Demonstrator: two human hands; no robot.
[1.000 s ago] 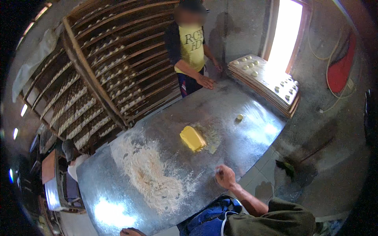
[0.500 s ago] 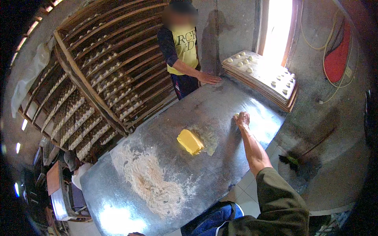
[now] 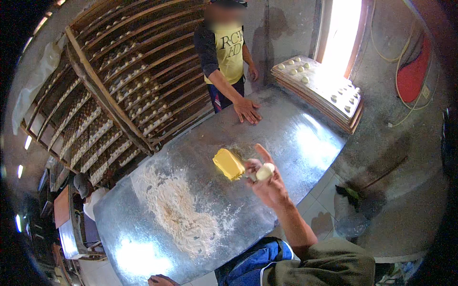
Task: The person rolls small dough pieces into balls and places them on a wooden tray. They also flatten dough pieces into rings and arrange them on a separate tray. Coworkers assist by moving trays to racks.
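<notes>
While mostly cropped by the lower edge of view, got the left hand [image 3: 161, 280] right at the near rim of a shiny metal table [image 3: 200, 143]; can't tell whether spread or curled, or whether touching it. Farther in and to the right, got the right hand [image 3: 271, 187] held out over the tabletop, half curled, with a pale dough ball [image 3: 265, 172] gripped in the bent fingers. Not balled into a fist at all, with one finger poked out pretty straight. Bit blurry around the fingertips, so can't make out every contact. Over on the left part of the table, see a patchy spread of white powder [image 3: 176, 209], well apart from the ball. Then, just beside the right fingers from this angle, spot a smooth yellow block [image 3: 229, 164]; can't tell whether touched or not. At the far side, see a co-worker's hand [image 3: 247, 110], laid flat with fingers spread. Near the far right corner, spot stacked trays [image 3: 312, 89] topped with more pale balls [image 3: 305, 79]. Way back left, see a wooden rack [image 3: 106, 86] loaded with rows of small pale rounds [image 3: 101, 151].
</notes>
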